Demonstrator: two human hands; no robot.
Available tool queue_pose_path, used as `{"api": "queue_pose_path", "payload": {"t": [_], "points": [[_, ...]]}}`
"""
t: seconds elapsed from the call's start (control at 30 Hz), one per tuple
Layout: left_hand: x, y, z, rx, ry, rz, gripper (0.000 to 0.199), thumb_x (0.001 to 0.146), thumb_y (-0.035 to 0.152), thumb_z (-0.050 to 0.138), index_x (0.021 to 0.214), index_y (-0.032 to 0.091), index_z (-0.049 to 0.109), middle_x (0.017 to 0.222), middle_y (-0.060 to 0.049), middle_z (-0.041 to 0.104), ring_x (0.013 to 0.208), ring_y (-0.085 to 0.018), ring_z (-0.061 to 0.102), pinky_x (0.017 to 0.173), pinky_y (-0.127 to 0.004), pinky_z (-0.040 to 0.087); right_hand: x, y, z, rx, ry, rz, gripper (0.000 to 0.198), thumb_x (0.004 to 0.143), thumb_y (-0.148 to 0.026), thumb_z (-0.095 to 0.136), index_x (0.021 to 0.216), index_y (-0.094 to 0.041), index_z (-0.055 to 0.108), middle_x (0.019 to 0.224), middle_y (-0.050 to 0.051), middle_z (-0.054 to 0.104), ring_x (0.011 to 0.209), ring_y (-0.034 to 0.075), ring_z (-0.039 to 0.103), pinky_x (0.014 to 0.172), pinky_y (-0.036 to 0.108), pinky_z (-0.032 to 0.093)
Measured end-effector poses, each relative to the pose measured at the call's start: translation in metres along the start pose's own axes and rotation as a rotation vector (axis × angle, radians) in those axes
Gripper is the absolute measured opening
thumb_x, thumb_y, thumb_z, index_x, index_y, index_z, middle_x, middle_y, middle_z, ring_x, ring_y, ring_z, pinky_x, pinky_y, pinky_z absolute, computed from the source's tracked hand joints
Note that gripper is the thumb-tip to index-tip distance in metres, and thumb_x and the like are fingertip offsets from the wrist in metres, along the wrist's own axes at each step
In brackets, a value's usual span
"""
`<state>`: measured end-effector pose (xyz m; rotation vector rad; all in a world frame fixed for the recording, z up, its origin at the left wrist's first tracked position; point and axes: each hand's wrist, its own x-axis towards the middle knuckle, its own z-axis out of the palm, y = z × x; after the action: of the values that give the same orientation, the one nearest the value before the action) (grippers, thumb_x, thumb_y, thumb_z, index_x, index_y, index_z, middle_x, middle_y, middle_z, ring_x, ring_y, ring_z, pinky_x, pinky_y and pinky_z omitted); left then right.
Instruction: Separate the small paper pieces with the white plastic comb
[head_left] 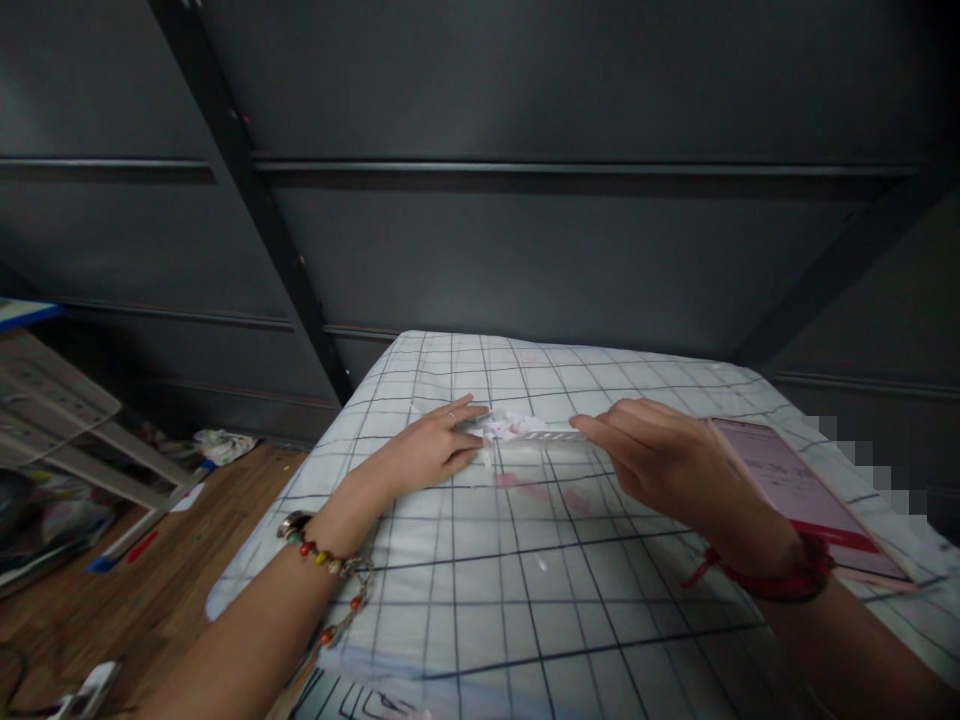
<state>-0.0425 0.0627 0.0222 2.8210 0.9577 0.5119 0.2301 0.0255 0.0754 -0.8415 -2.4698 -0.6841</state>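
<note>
My right hand is closed in a pinch on the end of a thin, pale strip with slanted marks. The strip is blurred, so its kind is unclear. Its other end reaches a small crumpled white piece with pinkish spots. From the left, my left hand rests with its fingers apart and stretched out, the fingertips at the edge of that white piece. Pink smudges mark the checked white cloth just in front of it.
A phone or tablet with a lit pinkish screen lies beside my right wrist. Dark panels rise behind the cloth-covered surface. At left, a shelf frame stands on the wooden floor, near a crumpled plastic bag.
</note>
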Motion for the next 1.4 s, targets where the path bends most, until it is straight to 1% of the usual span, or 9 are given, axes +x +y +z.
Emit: {"api": "queue_pose_path", "payload": {"t": [0.23, 0.43, 0.53, 0.63, 0.8, 1.0, 1.2, 1.3, 1.4], "points": [[0.000, -0.001, 0.001, 0.033, -0.022, -0.010, 0.020, 0.090, 0.015, 0.053, 0.103, 0.016, 0.068, 0.136, -0.011, 0.048, 0.133, -0.028, 0.033, 0.106, -0.044, 0.034, -0.003, 0.004, 0.003, -0.037, 0.106, 0.031, 0.025, 0.076, -0.002, 0.039, 0.083, -0.014, 0.060, 0.056, -0.001, 0.049, 0.053, 0.011, 0.041, 0.052, 0.024, 0.030], [-0.001, -0.002, 0.002, 0.000, 0.003, -0.011, 0.020, 0.090, 0.016, 0.053, 0.105, 0.017, 0.066, 0.137, -0.010, 0.047, 0.132, -0.027, 0.034, 0.107, -0.045, 0.033, -0.002, 0.002, 0.001, -0.003, -0.019, 0.011, 0.027, 0.074, 0.000, 0.039, 0.084, -0.014, 0.060, 0.059, 0.000, 0.051, 0.056, 0.012, 0.043, 0.054, 0.025, 0.031], [0.000, 0.000, 0.000, -0.018, -0.004, 0.001, 0.020, 0.089, 0.016, 0.054, 0.104, 0.018, 0.067, 0.137, -0.008, 0.047, 0.133, -0.027, 0.033, 0.106, -0.044, 0.034, -0.003, 0.004, 0.002, 0.023, 0.017, 0.011, 0.026, 0.075, -0.002, 0.039, 0.081, -0.015, 0.060, 0.055, -0.001, 0.048, 0.053, 0.011, 0.041, 0.051, 0.025, 0.029], [0.001, 0.003, -0.002, -0.036, -0.015, 0.029, 0.019, 0.088, 0.015, 0.055, 0.100, 0.019, 0.070, 0.136, -0.007, 0.049, 0.131, -0.027, 0.036, 0.106, -0.042, 0.035, -0.003, 0.004, 0.003, -0.020, 0.070, 0.026, 0.025, 0.076, -0.002, 0.039, 0.082, -0.013, 0.061, 0.056, -0.001, 0.049, 0.054, 0.012, 0.041, 0.051, 0.025, 0.029], [0.001, 0.002, -0.003, -0.008, -0.019, 0.022, 0.020, 0.089, 0.017, 0.053, 0.097, 0.019, 0.071, 0.134, -0.008, 0.051, 0.131, -0.027, 0.036, 0.106, -0.043, 0.035, -0.001, 0.002, 0.002, -0.009, 0.007, -0.023, 0.028, 0.074, 0.002, 0.039, 0.083, -0.014, 0.060, 0.057, -0.001, 0.050, 0.055, 0.011, 0.040, 0.052, 0.025, 0.030], [0.002, 0.002, -0.005, 0.055, -0.019, 0.013, 0.020, 0.090, 0.017, 0.052, 0.092, 0.017, 0.072, 0.133, -0.009, 0.051, 0.130, -0.026, 0.038, 0.106, -0.042, 0.035, -0.006, 0.007, 0.001, 0.059, 0.090, -0.025, 0.025, 0.076, -0.001, 0.038, 0.085, -0.016, 0.056, 0.057, -0.002, 0.046, 0.053, 0.011, 0.038, 0.051, 0.024, 0.029], [0.001, 0.002, -0.004, 0.062, -0.017, 0.014, 0.019, 0.089, 0.015, 0.052, 0.094, 0.016, 0.070, 0.133, -0.011, 0.051, 0.129, -0.026, 0.039, 0.106, -0.041, 0.034, -0.004, 0.004, 0.001, 0.064, 0.093, -0.094, 0.025, 0.078, -0.001, 0.038, 0.089, -0.015, 0.056, 0.058, -0.002, 0.048, 0.054, 0.011, 0.040, 0.052, 0.024, 0.031], [0.000, 0.000, -0.002, 0.062, -0.007, 0.013, 0.018, 0.089, 0.015, 0.052, 0.095, 0.016, 0.069, 0.133, -0.011, 0.050, 0.131, -0.026, 0.037, 0.107, -0.041, 0.033, -0.008, 0.011, -0.003, 0.044, 0.108, -0.052, 0.026, 0.076, -0.001, 0.038, 0.089, -0.015, 0.056, 0.059, -0.001, 0.050, 0.055, 0.012, 0.042, 0.052, 0.025, 0.033], [0.000, 0.000, 0.000, 0.058, -0.004, 0.007, 0.018, 0.088, 0.015, 0.053, 0.097, 0.015, 0.068, 0.134, -0.011, 0.049, 0.132, -0.026, 0.035, 0.107, -0.042, 0.033, -0.012, 0.020, -0.008, 0.053, 0.069, -0.008, 0.025, 0.075, -0.001, 0.040, 0.085, -0.016, 0.058, 0.058, -0.001, 0.051, 0.056, 0.013, 0.046, 0.053, 0.025, 0.035]]}}
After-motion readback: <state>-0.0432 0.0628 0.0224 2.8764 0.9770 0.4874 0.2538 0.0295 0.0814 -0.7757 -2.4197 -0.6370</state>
